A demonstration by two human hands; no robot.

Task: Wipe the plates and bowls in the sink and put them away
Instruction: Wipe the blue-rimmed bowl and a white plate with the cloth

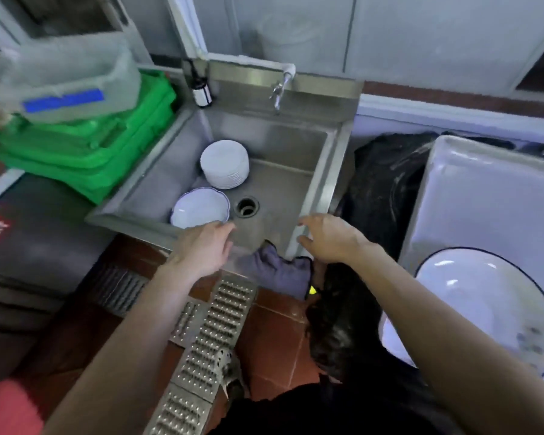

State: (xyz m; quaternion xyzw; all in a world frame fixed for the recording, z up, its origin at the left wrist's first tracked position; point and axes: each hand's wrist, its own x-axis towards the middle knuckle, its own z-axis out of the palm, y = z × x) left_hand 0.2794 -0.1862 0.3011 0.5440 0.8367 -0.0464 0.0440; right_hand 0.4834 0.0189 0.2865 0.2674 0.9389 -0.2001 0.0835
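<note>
**White crockery in the steel sink, both hands held over its near edge**

White plates (224,164) stand in a stack at the back left of the sink's basin, and just in front of them sits a white bowl with a blue rim (200,208), close to the round drain (247,206). The stainless steel sink (321,183) has a tap (277,89) on its back wall. A grey cloth (277,271) hangs over the sink's near rim, between the two forearms.

The left hand (201,249) reaches over the near rim with its fingers straight and relaxed, their tips just beside the bowl's edge; its grip is apart and holds nothing. The right hand (328,238) hovers over the sink's right front corner, fingers spread and loosely bent, its grip likewise apart with nothing in it.

Left of the sink lies a pile of green trays (88,152) with a translucent bin (63,80) on top, and a dark pump bottle (201,89) stands at the sink's back left corner. To the right is a white tray (484,199) carrying a large white basin with a dark rim (484,309). Perforated metal grating (208,340) runs across the red-tiled floor (280,324) below.
</note>
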